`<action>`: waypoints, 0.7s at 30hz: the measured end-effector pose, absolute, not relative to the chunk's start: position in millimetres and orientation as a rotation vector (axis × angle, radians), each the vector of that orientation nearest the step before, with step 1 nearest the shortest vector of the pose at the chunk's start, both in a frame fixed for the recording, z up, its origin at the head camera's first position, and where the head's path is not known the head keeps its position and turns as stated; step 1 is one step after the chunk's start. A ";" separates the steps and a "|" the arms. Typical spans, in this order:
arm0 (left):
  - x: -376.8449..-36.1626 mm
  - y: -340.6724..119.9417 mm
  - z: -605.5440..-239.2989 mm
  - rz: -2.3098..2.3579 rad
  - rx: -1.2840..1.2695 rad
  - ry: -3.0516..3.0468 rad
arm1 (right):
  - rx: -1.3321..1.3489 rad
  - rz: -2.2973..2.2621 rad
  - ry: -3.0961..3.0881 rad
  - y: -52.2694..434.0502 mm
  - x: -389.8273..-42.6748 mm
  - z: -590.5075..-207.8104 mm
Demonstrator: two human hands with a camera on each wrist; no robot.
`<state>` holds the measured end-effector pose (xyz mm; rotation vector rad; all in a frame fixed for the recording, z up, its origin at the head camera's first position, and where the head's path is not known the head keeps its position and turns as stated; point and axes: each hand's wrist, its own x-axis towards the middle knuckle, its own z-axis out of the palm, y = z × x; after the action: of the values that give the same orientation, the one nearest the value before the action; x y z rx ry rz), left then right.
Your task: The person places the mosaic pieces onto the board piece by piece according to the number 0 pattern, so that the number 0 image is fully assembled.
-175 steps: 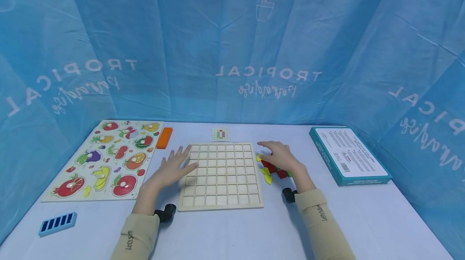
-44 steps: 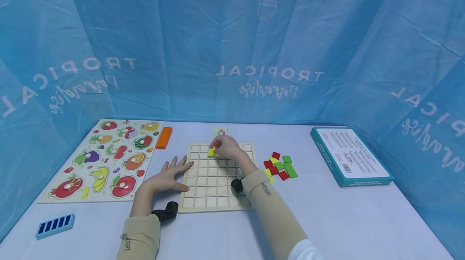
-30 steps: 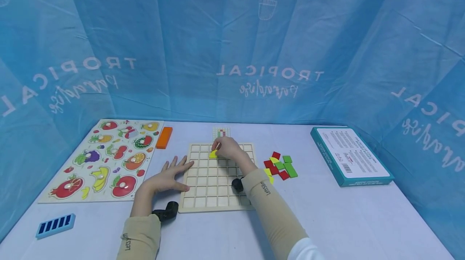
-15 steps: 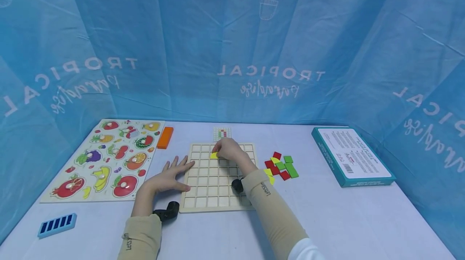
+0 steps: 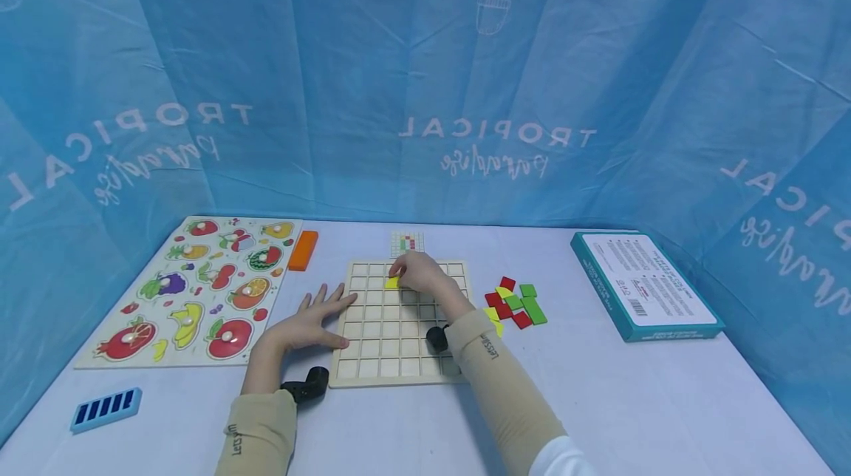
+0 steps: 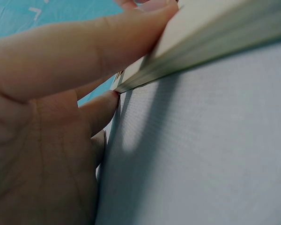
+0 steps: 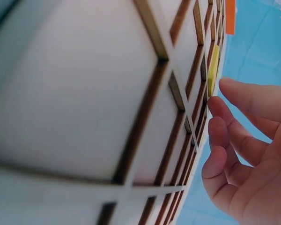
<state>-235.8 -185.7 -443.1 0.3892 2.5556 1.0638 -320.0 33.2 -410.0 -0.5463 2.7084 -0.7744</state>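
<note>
A square wooden grid board lies flat in the middle of the table. My right hand reaches over its far rows and pinches a small yellow tile with thumb and index fingertips. In the right wrist view this yellow tile sits at the grid ridges, the fingertips right at its end and the other fingers curled. My left hand rests on the board's left edge with its fingers spread. The left wrist view shows the left thumb lying over the board's rim.
Several red, green and yellow tiles lie loose right of the board. Behind it is a small pattern card. A fruit puzzle board, an orange block and a light blue slotted piece are leftward; a teal box stands right.
My right hand has moved from the loose tiles to the board's far rows with a yellow tile, then shifted it slightly right. My left hand has come to the board's left edge.
</note>
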 end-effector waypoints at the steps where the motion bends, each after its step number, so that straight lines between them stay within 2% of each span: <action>1: -235.9 -185.5 -443.1 1.060 0.387 2.557 | -0.554 -0.784 2.707 34.7 -319.8 -409.7; 21: -235.2 -184.3 -440.5 1.067 0.378 2.563 | -0.452 -1.128 2.699 88.3 -310.6 -395.8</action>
<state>-235.2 -184.3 -440.5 0.3779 2.5628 1.0670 -310.6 88.3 -395.8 -0.4522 2.6994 -1.1276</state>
